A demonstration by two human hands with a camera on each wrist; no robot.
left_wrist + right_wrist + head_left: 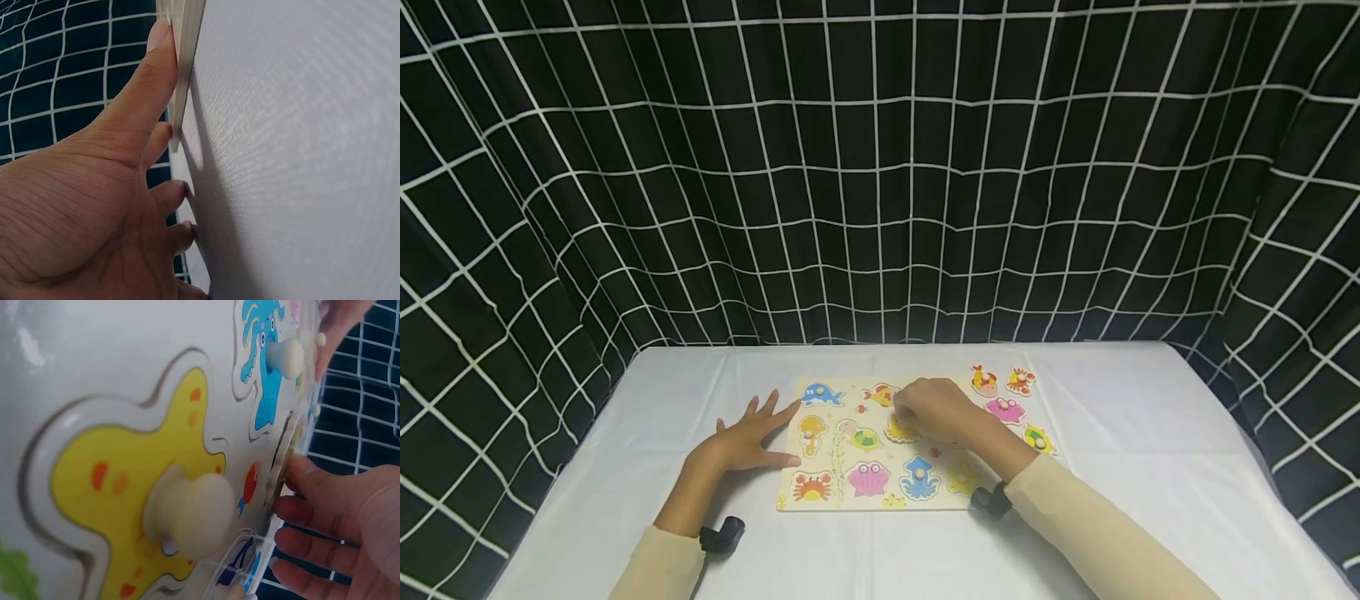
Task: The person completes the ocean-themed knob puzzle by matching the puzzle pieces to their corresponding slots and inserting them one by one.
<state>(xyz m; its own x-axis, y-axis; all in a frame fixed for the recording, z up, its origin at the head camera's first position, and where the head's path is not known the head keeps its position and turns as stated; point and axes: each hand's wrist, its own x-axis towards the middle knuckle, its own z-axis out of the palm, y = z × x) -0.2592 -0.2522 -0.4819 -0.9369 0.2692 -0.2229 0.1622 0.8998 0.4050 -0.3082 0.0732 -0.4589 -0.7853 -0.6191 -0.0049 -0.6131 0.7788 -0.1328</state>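
A wooden peg puzzle board [880, 503] with sea-animal pictures lies flat on the table. My left hand [747, 442] has its fingers spread at the board's left edge, thumb [164, 62] resting on the border. My right hand [942, 410] is over the upper middle of the board, fingers curled, pinching a yellow piece [901, 431] whose knob is hidden by the fingers. A blue squid [267, 394] and a yellow starfish [119, 481], both with round knobs, sit in the board nearer the front. The blue whale [824, 395] and seahorse [811, 437] also have knobs.
Loose pieces lie right of the board: a fish [984, 382], a crab [1020, 382], a pink shell [1005, 410] and a yellow-green piece [1038, 439]. White cloth covers the table [1120, 467]. A black curtain [880, 183] with white grid lines surrounds the back and sides.
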